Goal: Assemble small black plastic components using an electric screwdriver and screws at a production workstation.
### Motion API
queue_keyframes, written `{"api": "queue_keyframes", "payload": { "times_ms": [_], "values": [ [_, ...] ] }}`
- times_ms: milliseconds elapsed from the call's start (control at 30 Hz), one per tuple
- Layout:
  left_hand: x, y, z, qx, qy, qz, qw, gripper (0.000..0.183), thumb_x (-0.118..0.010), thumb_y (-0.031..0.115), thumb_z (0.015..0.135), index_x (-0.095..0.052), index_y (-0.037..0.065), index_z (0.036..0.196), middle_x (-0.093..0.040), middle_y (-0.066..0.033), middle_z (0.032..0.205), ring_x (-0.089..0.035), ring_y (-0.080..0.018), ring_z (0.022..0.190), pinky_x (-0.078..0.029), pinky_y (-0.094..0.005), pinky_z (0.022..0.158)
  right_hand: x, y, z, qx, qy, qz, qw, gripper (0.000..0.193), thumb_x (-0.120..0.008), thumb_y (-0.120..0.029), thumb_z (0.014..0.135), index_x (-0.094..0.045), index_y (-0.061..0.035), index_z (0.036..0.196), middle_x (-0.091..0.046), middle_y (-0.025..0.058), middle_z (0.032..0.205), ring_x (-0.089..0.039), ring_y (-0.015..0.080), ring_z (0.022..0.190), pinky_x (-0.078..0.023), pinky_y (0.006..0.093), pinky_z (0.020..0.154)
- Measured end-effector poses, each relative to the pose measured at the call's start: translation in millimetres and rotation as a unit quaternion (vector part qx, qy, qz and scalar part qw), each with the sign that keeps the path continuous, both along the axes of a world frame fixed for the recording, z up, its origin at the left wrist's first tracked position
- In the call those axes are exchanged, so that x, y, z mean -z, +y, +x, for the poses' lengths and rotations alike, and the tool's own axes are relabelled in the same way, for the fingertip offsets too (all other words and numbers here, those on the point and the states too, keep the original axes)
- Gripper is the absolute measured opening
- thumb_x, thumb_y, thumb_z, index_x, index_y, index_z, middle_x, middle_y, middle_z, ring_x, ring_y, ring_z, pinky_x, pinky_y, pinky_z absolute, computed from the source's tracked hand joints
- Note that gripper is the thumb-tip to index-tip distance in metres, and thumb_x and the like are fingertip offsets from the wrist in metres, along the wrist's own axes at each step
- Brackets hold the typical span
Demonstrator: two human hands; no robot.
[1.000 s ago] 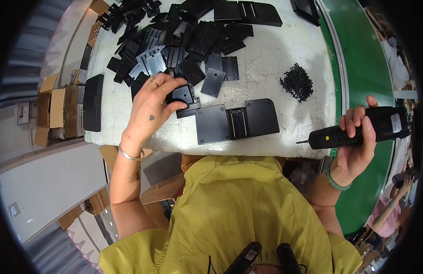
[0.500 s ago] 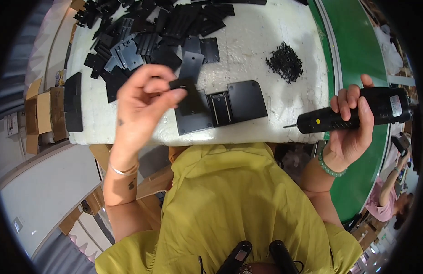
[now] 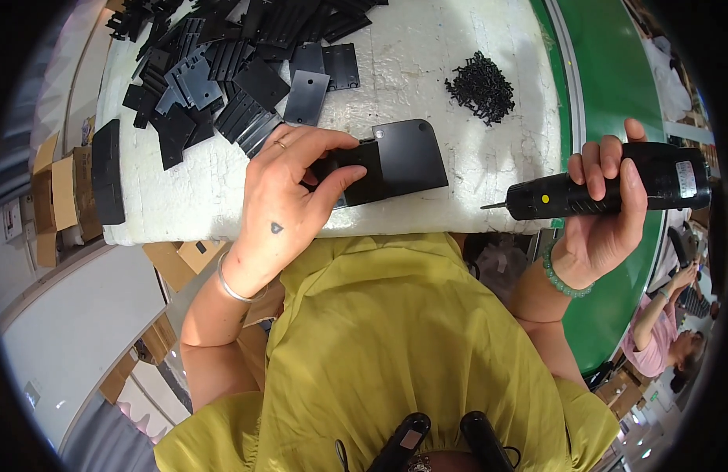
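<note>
A flat black panel (image 3: 415, 157) with rounded corners lies on the white worktop in front of me. My left hand (image 3: 285, 185) pinches a small black plate (image 3: 369, 175) between thumb and fingers, laying it over the panel's middle slot. That hand hides much of the panel's left half. To the right, my right hand (image 3: 604, 208) is wrapped around a black electric screwdriver (image 3: 549, 197). Its thin bit points left, held apart from the panel. Beyond, a heap of small black screws (image 3: 480, 90) sits on the worktop.
Many loose black plates (image 3: 262, 82) are heaped at the far left. A dark flat piece (image 3: 107, 173) lies at the worktop's left edge, with a cardboard box (image 3: 64, 189) beside it. A green surface (image 3: 627, 86) runs along the right. Another person (image 3: 655, 338) is at the far right.
My left hand has brought the small plate down and rightward from above the panel onto its middle slot. My right hand keeps the screwdriver in nearly the same place.
</note>
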State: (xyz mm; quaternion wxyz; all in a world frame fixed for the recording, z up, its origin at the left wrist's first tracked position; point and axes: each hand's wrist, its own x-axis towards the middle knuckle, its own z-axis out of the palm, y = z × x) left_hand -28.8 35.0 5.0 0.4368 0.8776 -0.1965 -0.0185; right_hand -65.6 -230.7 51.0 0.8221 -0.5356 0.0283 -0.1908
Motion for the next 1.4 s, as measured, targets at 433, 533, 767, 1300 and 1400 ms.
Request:
{"api": "queue_keyframes", "payload": {
  "times_ms": [433,533,767,1300,1400],
  "values": [
    [10.6,-2.8,-2.1,-0.013,-0.106,0.010,0.994,0.025,-0.073,0.003,0.064,-0.064,0.004,0.088,-0.063,-0.0074,0.087,-0.056,-0.0267,0.081,-0.046,-0.0329,0.073,-2.1,-1.9,3.3,-0.016,-0.008,0.002,1.000,0.040,-0.052,-0.009,0.081,-0.042,0.0033,0.118,-0.046,0.0038,0.071,-0.041,0.0092,0.055,-0.036,0.0255,0.058],
    [10.4,-1.5,-1.0,0.014,-0.152,0.026,0.988,0.027,-0.073,0.004,0.063,-0.064,0.004,0.089,-0.063,-0.0078,0.091,-0.056,-0.0270,0.083,-0.046,-0.0330,0.075,-6.8,1.7,1.2,-0.006,-0.012,0.005,1.000,0.040,-0.052,-0.009,0.081,-0.042,0.0031,0.118,-0.045,0.0036,0.069,-0.041,0.0092,0.055,-0.036,0.0255,0.058],
    [9.3,1.3,0.2,-0.009,-0.117,0.031,0.993,0.034,-0.069,0.005,0.068,-0.061,0.001,0.101,-0.059,-0.0124,0.104,-0.054,-0.0302,0.093,-0.044,-0.0356,0.081,0.7,10.0,17.5,-0.050,-0.110,-0.017,0.992,0.039,-0.048,-0.009,0.082,-0.045,-0.0008,0.119,-0.035,-0.0025,0.067,-0.036,0.0068,0.056,-0.033,0.0249,0.060],
    [3.8,-26.1,7.1,0.085,0.069,-0.014,0.994,0.025,-0.069,0.017,0.073,-0.059,0.009,0.095,-0.056,-0.0080,0.077,-0.053,-0.0259,0.067,-0.042,-0.0328,0.062,8.4,35.7,99.5,0.064,-0.133,-0.105,0.983,0.031,-0.055,-0.004,0.075,-0.047,0.0053,0.104,-0.046,0.0054,0.063,-0.044,0.0134,0.051,-0.043,0.0318,0.055],
    [10.8,-31.6,12.1,0.129,0.088,-0.008,0.988,0.025,-0.069,0.019,0.073,-0.058,0.010,0.094,-0.057,-0.0082,0.077,-0.054,-0.0263,0.069,-0.043,-0.0321,0.062,7.5,40.2,100.4,0.069,-0.124,-0.108,0.984,0.031,-0.054,-0.002,0.074,-0.047,0.0058,0.103,-0.047,0.0049,0.064,-0.044,0.0138,0.050,-0.043,0.0317,0.053]
  ]
}}
